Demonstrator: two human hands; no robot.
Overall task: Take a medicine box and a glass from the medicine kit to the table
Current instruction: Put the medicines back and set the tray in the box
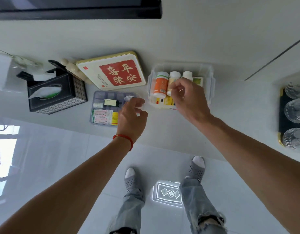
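The person stood at a white counter (179, 132), both bare arms reaching forward over it. The clear plastic medicine kit (208, 85) sat open toward the far right of the counter, holding three bottles lying side by side, an orange-labelled bottle (160, 84) on the left, a pale yellow bottle (173, 80) in the middle and a white bottle (187, 75) on the right, with yellow medicine boxes (168, 100) lying just nearer. The right hand (188, 97) hung over the kit with its fingers curled loosely inward, thumb and forefinger close together above the middle bottle; whether they gripped anything could not be told. Just left of the kit lay a shallow divided tray (102, 98) with small packets and flat boxes in its compartments. The left hand (132, 119), a red cord bracelet (124, 138) at its wrist, rested over the tray's right edge with the fingers bent and narrowly parted, seemingly touching the clear rim, though the hold was unclear. Beyond the tray lay a cream tray with a red seal design (112, 71), and to the far left a black tissue box (56, 93). At the right edge several glasses (295, 110) stood on a dark gold-edged tray (281, 125), well apart from both hands.
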